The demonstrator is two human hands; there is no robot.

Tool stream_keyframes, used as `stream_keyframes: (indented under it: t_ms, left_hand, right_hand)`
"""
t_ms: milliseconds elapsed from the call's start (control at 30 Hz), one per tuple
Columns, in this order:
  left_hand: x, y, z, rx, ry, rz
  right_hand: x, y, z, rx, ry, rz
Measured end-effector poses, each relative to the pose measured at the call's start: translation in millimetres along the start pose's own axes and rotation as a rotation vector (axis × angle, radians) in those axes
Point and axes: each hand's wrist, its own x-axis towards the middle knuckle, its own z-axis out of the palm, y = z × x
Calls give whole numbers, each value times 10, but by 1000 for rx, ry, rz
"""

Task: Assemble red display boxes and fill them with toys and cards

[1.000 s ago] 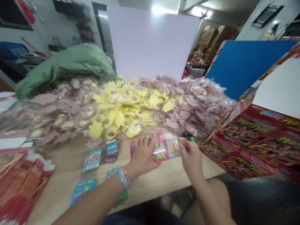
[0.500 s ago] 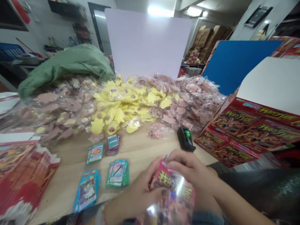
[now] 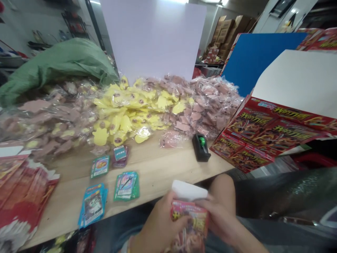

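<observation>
Gripping a red printed packet (image 3: 189, 225) upright, the left hand (image 3: 160, 225) and right hand (image 3: 219, 219) close around it just past the wooden table (image 3: 158, 186); card stacks (image 3: 126, 186) and a tape dispenser (image 3: 200, 147) lie on the table; bagged yellow pieces (image 3: 126, 109) are heaped beyond.

I've got bare forearms (image 3: 249, 239) on feed, L hand (image 3: 158, 225) at 7 o'clock, R hand (image 3: 218, 218) at 5 o'clock. Pale band on L wrist (image 3: 130, 244), partly cut off. Dark blue-grey shorts (image 3: 221, 244), prob. denim, at 6 o'clock; bare knee (image 3: 222, 188) at 12 o'clock from them.

This is a packing storeroom, with stacked cardboard cartons (image 3: 223, 38), heaps of bagged novelties (image 3: 129, 109) and red printed display boxes (image 3: 250, 133).
</observation>
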Motion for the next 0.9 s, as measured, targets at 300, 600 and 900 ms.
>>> stream_keyframes:
  t_ms: [300,600,900]
  left_hand:
    - [25,-128,-25,-75,17,-77]
    - [-32,-63,-83,-52,-35,17]
    - [-31,-208,-34,-110,-51,114]
  right_hand:
    - [172,-59,-168,-821,285,-600]
    - [39,7,29,-1230,-12,-524]
    - [15,112,-101,-243,35,18]
